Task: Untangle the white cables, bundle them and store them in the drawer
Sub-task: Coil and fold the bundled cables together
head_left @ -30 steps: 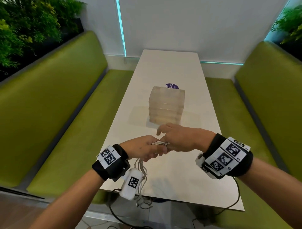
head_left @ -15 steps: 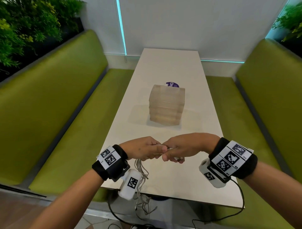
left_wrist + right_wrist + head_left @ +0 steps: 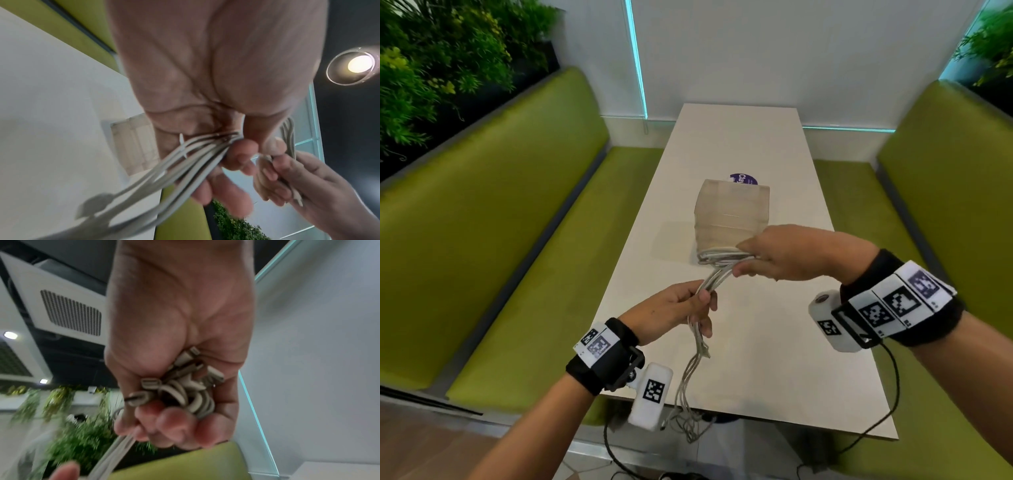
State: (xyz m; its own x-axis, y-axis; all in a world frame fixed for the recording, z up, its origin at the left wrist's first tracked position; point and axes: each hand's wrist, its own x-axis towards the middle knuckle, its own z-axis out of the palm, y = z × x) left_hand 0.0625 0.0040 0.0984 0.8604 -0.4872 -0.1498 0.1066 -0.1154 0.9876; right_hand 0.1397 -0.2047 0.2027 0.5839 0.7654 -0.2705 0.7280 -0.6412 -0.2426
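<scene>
Green bench [image 3: 493, 219] at far left, alongside the white counter [image 3: 743, 359]. Left hand [image 3: 671, 313] raised over the counter's near part, fingers [image 3: 242, 155] curled around the white cables [image 3: 717, 277], gripping the strands together. Below this hand the loose ends hang past the counter's near edge in a tangle. From the left hand the strands run up and rightward to the right hand [image 3: 794, 253]. Right hand's fingers [image 3: 174, 423] closed on a folded bunch of the same cables, connector ends [image 3: 151, 382] showing in the palm. Translucent drawer unit [image 3: 732, 216] stands on the counter just behind the right hand, drawers closed. Second green bench [image 3: 941, 192] at right.
</scene>
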